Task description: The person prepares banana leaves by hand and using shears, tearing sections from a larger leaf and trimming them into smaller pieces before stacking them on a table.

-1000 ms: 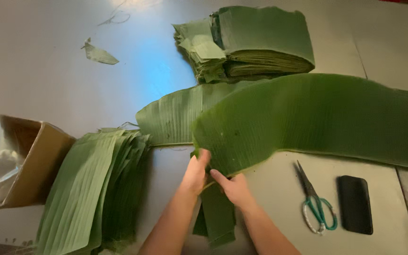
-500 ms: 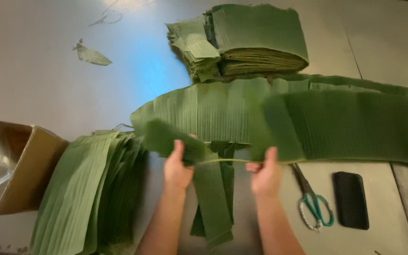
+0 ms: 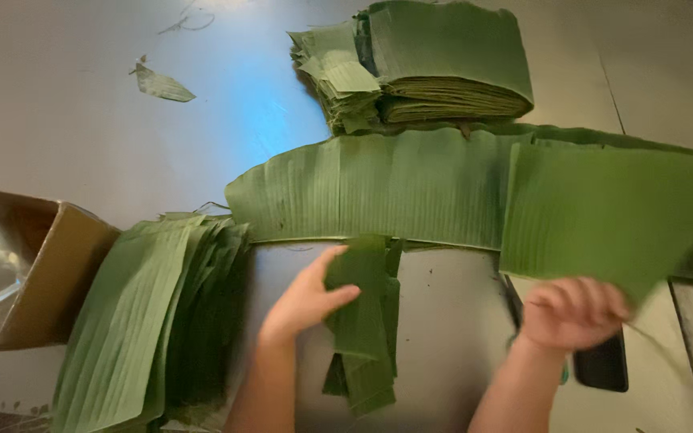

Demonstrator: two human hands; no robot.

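My left hand (image 3: 305, 298) rests on a narrow strip of banana leaf (image 3: 362, 321) that lies on a small pile of strips in front of me. My right hand (image 3: 573, 311) grips the lower edge of a large torn leaf piece (image 3: 611, 212) and holds it up at the right. A long banana leaf (image 3: 378, 186) lies flat across the table behind both hands.
A stack of cut leaves (image 3: 146, 313) lies at the left beside a cardboard box with a plastic liner (image 3: 18, 273). A folded leaf pile (image 3: 427, 64) sits at the back. A black phone (image 3: 603, 365) is partly hidden under my right hand. A leaf scrap (image 3: 162, 84) lies far left.
My hands have pulled apart: the right hand carried a torn leaf piece off to the right, and the left hand dropped onto the strip pile. The scissors are now covered by the right hand.
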